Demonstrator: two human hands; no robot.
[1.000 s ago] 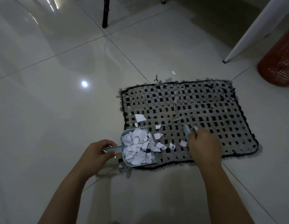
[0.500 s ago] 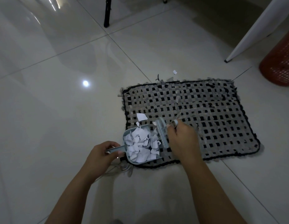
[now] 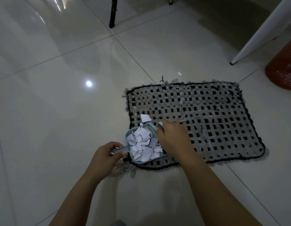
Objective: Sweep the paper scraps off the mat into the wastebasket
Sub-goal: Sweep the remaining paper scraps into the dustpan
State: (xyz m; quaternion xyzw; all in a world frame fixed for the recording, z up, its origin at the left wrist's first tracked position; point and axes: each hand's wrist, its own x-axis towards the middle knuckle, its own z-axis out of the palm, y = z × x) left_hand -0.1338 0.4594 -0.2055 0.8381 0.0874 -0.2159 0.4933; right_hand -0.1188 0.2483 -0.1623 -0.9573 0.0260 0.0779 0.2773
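A grey and black woven mat (image 3: 206,121) lies on the tiled floor. At its near left corner sits a pale blue dustpan (image 3: 130,132) heaped with white paper scraps (image 3: 143,145). My left hand (image 3: 105,157) grips the dustpan's handle. My right hand (image 3: 172,137) holds a small pale brush (image 3: 159,125) at the pan's mouth, its bristles hidden behind the hand. One larger scrap (image 3: 145,118) lies on the mat just beyond the pan. Another small scrap (image 3: 179,73) lies on the floor past the mat's far edge. The orange mesh wastebasket (image 3: 283,66) stands at the right edge.
A white slanted furniture leg (image 3: 255,35) reaches the floor near the wastebasket. A black leg (image 3: 112,13) stands at the top centre. Loose pale cords (image 3: 125,170) trail from the mat's near left corner. Glossy floor tiles spread to the left.
My right hand has swept the brush leftward across the mat up to the dustpan. The loose scraps near the pan's mouth are now inside it. My left hand kept hold of the handle.
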